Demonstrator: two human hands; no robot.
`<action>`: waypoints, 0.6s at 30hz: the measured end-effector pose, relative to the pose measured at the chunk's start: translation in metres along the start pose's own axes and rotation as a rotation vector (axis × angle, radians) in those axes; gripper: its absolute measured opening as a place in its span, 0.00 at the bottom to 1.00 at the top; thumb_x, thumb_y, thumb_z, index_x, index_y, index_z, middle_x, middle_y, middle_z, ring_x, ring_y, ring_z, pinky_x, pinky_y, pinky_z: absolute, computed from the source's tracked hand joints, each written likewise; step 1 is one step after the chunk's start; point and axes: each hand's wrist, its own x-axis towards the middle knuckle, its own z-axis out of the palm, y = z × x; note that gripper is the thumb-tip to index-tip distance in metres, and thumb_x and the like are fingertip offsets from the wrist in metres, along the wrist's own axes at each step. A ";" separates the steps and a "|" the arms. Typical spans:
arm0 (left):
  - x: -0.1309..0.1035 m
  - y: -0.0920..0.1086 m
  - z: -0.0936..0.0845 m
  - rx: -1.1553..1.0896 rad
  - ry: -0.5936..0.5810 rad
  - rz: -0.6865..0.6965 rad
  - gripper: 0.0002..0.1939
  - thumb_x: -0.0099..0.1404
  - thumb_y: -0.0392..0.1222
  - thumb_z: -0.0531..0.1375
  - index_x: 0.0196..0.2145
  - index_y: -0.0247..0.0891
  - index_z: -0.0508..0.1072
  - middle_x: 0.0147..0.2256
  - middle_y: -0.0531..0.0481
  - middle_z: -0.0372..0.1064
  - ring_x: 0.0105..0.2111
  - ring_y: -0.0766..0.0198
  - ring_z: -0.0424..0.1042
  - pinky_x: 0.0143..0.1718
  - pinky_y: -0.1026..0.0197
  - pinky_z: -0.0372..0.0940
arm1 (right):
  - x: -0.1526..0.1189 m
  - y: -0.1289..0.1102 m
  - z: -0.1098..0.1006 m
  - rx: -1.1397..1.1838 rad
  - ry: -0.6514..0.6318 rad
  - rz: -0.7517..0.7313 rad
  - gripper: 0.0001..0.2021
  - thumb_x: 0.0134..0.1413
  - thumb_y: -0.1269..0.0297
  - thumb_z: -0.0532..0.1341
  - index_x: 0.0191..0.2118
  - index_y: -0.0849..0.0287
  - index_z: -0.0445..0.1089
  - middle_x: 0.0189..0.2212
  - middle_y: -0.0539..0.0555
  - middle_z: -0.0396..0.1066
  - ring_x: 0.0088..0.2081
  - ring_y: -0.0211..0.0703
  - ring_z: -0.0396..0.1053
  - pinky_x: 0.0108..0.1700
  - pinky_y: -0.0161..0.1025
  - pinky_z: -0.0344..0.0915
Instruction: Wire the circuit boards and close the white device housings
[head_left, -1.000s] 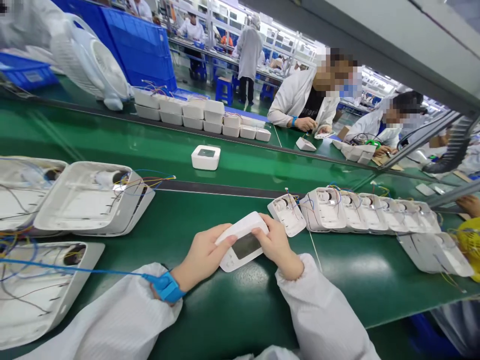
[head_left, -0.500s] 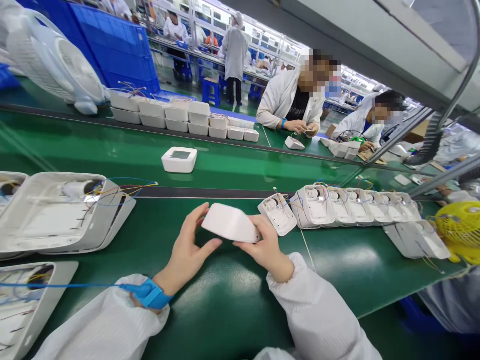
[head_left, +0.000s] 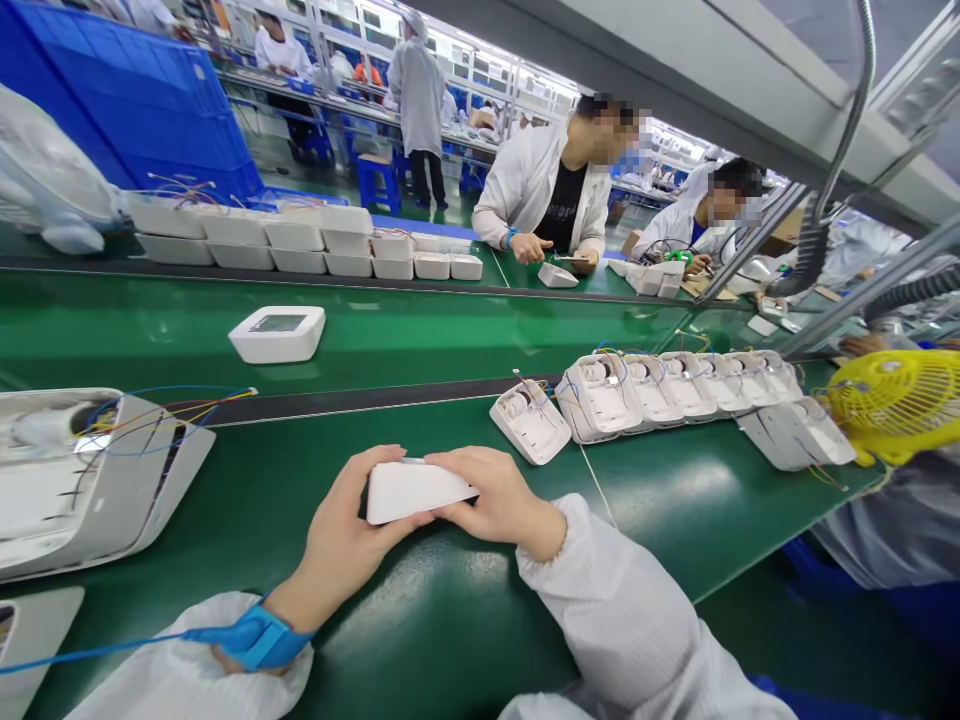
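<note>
Both hands grip a white plastic device housing (head_left: 414, 490) above the green bench. My left hand (head_left: 346, 520) closes on its left end, with fingers over the top and the thumb below. Around the right end my right hand (head_left: 491, 495) is closed, fingers on top and thumb underneath. The side turned away from me is hidden. A blue wrist strap (head_left: 259, 637) with a cord circles my left wrist. Beyond my right hand, an open white housing with wires (head_left: 531, 422) lies on the bench.
A finished-looking white device with a screen (head_left: 277, 334) lies on the green belt (head_left: 405, 335). Larger open housings (head_left: 150, 490) sit at left, a row of small ones (head_left: 607, 400) at right. A yellow fan (head_left: 892, 400) stands far right. A co-worker (head_left: 551, 190) works across the line.
Both hands have turned the housing and brought it slightly lower; my left hand now grips it more fully. The view has swung right, and the device on the belt appears further left.
</note>
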 end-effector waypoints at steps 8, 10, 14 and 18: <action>0.000 0.008 0.000 0.029 0.028 -0.014 0.31 0.54 0.66 0.65 0.46 0.41 0.67 0.43 0.46 0.69 0.41 0.52 0.72 0.43 0.54 0.68 | 0.001 0.001 0.002 -0.017 -0.001 0.003 0.19 0.62 0.54 0.58 0.55 0.57 0.67 0.48 0.58 0.74 0.49 0.46 0.72 0.53 0.43 0.68; 0.000 0.006 0.001 0.026 0.034 -0.009 0.31 0.53 0.66 0.65 0.46 0.41 0.67 0.43 0.46 0.69 0.41 0.52 0.72 0.43 0.54 0.69 | 0.001 0.003 0.000 -0.035 -0.034 -0.009 0.20 0.63 0.53 0.58 0.56 0.57 0.67 0.47 0.58 0.74 0.49 0.46 0.72 0.52 0.42 0.68; -0.001 -0.002 0.003 -0.010 0.010 -0.013 0.34 0.55 0.63 0.65 0.52 0.42 0.66 0.50 0.43 0.68 0.49 0.48 0.70 0.50 0.50 0.67 | 0.001 0.006 -0.003 -0.081 -0.092 0.000 0.23 0.63 0.49 0.57 0.57 0.58 0.65 0.47 0.60 0.73 0.49 0.48 0.71 0.52 0.43 0.68; 0.000 -0.010 0.009 -0.166 -0.005 -0.094 0.41 0.60 0.57 0.63 0.65 0.45 0.52 0.64 0.41 0.55 0.62 0.47 0.60 0.61 0.47 0.60 | -0.002 0.014 0.001 0.017 0.072 0.162 0.26 0.63 0.45 0.56 0.57 0.59 0.64 0.51 0.61 0.71 0.51 0.49 0.70 0.54 0.43 0.66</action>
